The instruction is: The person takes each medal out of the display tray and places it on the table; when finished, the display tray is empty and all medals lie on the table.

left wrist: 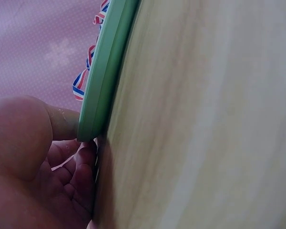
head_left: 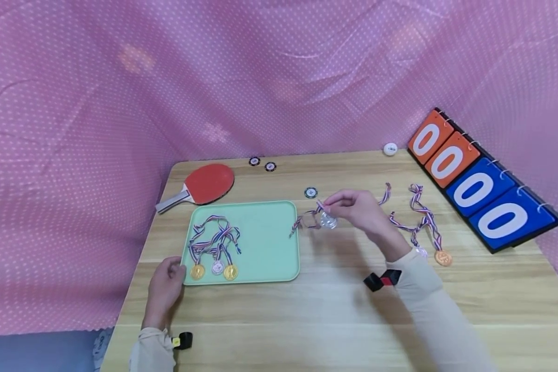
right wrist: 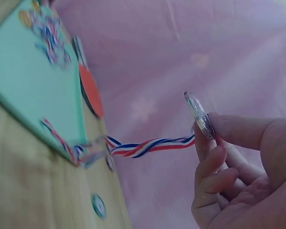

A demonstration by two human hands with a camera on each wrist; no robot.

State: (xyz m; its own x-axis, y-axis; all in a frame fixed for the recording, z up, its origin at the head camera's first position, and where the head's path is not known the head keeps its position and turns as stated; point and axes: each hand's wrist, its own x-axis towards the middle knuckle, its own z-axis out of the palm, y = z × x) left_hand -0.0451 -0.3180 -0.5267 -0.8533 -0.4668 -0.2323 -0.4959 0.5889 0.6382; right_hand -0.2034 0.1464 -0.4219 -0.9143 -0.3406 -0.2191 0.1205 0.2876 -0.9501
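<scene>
My right hand pinches a silver medal between thumb and fingers, above the table just right of the tray. Its striped red, white and blue ribbon trails toward the right edge of the green tray. At the tray's near left corner, my left hand grips the rim, thumb against it and fingers curled below. Inside the tray lie two gold medals, one at left and one at right, with a silver medal between them and their ribbons tangled behind.
Right of my right hand lie a bronze medal and a partly hidden medal with ribbons. A scoreboard stands at the right. Behind the tray are a red paddle, several chips and a white ball.
</scene>
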